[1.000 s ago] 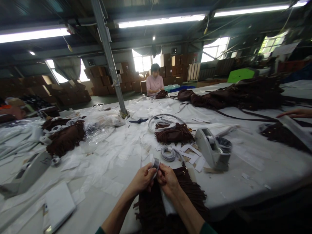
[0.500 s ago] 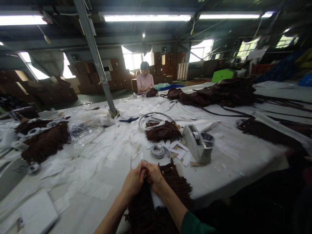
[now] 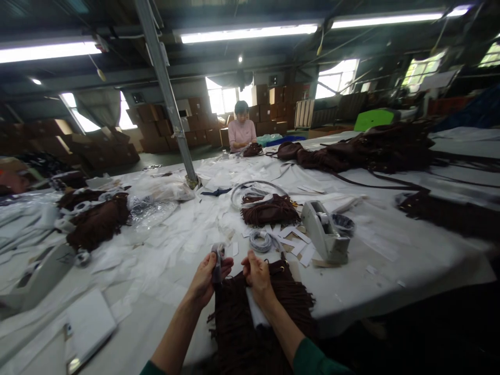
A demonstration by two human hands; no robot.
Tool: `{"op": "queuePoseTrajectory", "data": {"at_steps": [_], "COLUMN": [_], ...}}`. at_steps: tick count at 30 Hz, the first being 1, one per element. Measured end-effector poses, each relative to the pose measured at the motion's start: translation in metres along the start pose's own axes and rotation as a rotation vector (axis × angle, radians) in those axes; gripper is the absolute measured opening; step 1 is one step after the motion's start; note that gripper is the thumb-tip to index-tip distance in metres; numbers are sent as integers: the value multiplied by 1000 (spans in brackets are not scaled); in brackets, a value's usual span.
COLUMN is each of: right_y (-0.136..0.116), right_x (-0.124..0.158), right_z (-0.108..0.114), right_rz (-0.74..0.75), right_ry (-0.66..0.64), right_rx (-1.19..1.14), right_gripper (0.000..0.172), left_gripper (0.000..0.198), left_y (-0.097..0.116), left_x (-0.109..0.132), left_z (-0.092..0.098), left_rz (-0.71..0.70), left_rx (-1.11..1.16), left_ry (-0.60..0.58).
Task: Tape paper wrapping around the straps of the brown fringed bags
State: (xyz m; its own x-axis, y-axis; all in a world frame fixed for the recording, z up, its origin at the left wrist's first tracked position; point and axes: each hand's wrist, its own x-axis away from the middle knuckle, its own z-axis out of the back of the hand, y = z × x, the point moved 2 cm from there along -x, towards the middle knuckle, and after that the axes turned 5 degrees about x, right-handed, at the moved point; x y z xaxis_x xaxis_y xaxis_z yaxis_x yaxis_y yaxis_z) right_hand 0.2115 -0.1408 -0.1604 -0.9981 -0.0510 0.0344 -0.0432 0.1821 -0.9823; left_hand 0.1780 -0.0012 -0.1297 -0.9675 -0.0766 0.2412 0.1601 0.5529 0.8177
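Note:
My left hand [image 3: 205, 276] pinches a greyish wrapped strip [image 3: 217, 263] between thumb and fingers, its pale end curling over at the top. Just to the right, my right hand [image 3: 258, 276] is closed with thumb and fingertips together; I cannot make out what is between them. Under both hands lies a dark brown fringed bag [image 3: 234, 317] with gold-coloured eyelets near its top edge. A white rolled piece [image 3: 255, 310] rests on it beside my right wrist. Beyond the hands sits a coil of wrapped grey strap [image 3: 260, 241].
A grey tape dispenser [image 3: 324, 234] stands right of another brown fringed bag [image 3: 269, 210]. White card strips [image 3: 307, 254] lie nearby. A second dispenser [image 3: 39, 276] and a white box [image 3: 89, 325] are at left. Brown bags [image 3: 351, 148] pile behind. A person [image 3: 242, 130] sits across the table.
My hands have come apart: the left moved left with the wrapped strip upright in it, the right moved slightly right. The whole view has swung a little to the left.

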Motion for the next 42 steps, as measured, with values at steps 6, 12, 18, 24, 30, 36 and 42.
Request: {"op": "queuePoseTrajectory", "data": {"at_steps": [6, 12, 18, 24, 30, 36, 42], "right_y": [-14, -14, -25, -47, -31, -7, -11], "right_x": [17, 21, 22, -20, -54, -44, -42], "right_z": [-8, -13, 7, 115, 170, 162, 181], "right_rz": [251, 372, 443, 400, 324, 351, 378], "right_ry": [-193, -208, -148, 218, 168, 59, 74], "right_rx": [333, 555, 694, 1056, 1397, 1507, 1509], "right_gripper": [24, 26, 19, 33, 35, 26, 41], "left_gripper": [53, 54, 47, 49, 44, 42, 41], "left_y": [-8, -17, -20, -27, -29, -28, -30], "left_x": [-2, -5, -1, 5, 3, 4, 3], "left_z": [-15, -20, -11, -7, -10, -10, -7], "left_rz": [-138, -292, -372, -349, -380, -365, -370], "left_rx": [-89, -401, -507, -656, -684, -685, -694], "left_ry": [24, 69, 137, 94, 72, 76, 69]}}
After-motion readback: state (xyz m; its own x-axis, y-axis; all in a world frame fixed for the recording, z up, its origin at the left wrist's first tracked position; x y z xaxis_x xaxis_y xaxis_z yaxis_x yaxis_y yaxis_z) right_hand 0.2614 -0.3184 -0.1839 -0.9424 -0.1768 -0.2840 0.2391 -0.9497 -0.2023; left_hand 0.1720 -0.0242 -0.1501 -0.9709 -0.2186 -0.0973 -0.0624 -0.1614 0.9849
